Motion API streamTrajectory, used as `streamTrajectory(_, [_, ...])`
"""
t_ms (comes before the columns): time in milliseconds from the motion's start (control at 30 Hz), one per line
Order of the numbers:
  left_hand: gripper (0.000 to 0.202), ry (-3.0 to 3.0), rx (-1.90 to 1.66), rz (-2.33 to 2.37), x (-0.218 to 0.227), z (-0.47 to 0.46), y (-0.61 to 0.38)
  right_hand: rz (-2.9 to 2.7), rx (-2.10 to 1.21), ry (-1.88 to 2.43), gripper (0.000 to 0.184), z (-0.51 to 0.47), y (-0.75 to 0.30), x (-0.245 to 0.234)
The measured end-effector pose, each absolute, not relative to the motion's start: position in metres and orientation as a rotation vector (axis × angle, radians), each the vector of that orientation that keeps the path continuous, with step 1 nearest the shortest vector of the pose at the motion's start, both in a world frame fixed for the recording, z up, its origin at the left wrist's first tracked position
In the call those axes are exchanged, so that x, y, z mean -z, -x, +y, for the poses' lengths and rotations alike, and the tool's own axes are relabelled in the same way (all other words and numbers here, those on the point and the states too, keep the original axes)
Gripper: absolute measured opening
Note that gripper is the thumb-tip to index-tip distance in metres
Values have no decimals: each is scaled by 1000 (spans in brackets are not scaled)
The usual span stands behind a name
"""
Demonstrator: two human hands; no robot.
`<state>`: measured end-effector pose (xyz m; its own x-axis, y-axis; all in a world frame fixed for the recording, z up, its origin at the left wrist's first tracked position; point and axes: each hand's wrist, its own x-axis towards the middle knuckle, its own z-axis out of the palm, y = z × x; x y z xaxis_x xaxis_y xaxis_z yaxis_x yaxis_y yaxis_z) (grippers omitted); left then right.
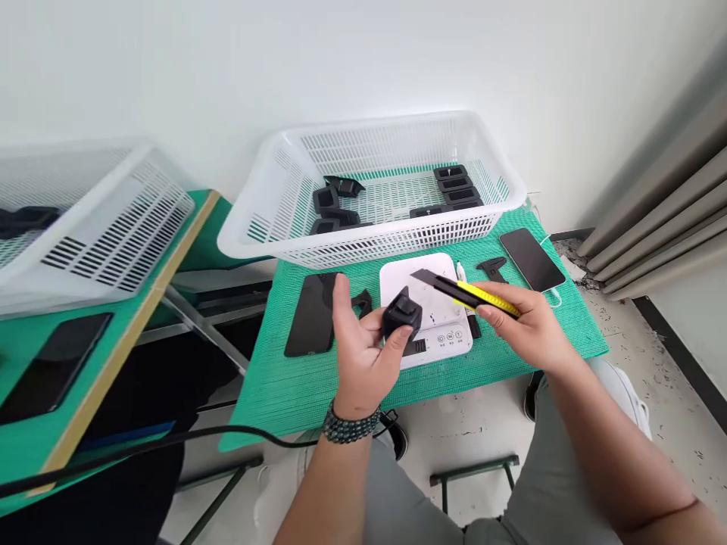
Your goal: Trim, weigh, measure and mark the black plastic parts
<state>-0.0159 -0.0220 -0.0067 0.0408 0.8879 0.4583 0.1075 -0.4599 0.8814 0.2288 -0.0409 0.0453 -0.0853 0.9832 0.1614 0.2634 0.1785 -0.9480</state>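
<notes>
My left hand (363, 344) grips a small black plastic part (402, 314) between thumb and fingers, held above the front of a white digital scale (432, 310); the index finger sticks up. My right hand (525, 318) is closed round a yellow and black utility knife (466, 294), whose blade end points left toward the black part, a short gap from it. Both hands hover over a small table covered with a green mat (318, 386).
A white mesh basket (375, 189) with several black parts stands at the back. A dark phone (313, 314) lies left of the scale, another phone (531, 259) at the right, a black part (493, 266) beside it. A second basket (85, 219) sits at left.
</notes>
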Motion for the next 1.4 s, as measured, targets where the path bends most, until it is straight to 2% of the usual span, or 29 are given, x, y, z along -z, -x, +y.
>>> streamTrajectory(100, [92, -1685, -1422, 1042, 7, -23, 15, -1594, -1006, 1196, 34, -44, -222, -45])
streamTrajectory(200, [94, -1776, -1416, 1053, 6, -24, 15, -1575, -933, 1266, 33, -41, -224, -43])
streamTrajectory(400, [93, -1830, -1413, 956, 5, -23, 17, -1539, -1008, 1305, 33, -35, -234, -41])
streamTrajectory(500, [93, -1761, -1406, 872, 3, -25, 20, -1573, -1098, 1314, 36, -33, -237, -41])
streamTrajectory(667, [98, -1460, -1464, 867, 1, -28, 26, -1521, -1015, 1389, 31, -30, -240, -41])
streamTrajectory(900, [61, -1056, -1465, 841, 1, -20, 24, -1466, -1096, 1150, 34, -40, -224, -45])
streamTrajectory(967, [69, -1062, -1433, 799, -1, -19, 23, -1471, -1098, 1142, 34, -42, -221, -45])
streamTrajectory(1067, [98, -1168, -1420, 854, -2, -21, 20, -1439, -1056, 1150, 33, -45, -220, -45])
streamTrajectory(1133, [106, -1274, -1387, 960, -1, -23, 18, -1444, -1037, 1138, 34, -48, -221, -46])
streamTrajectory(1300, [98, -1716, -1246, 1141, 2, -26, 16, -1680, -1028, 1146, 30, -50, -227, -51])
streamTrajectory(1400, [93, -1940, -1265, 1111, 3, -26, 16, -1656, -890, 1306, 30, -47, -234, -50])
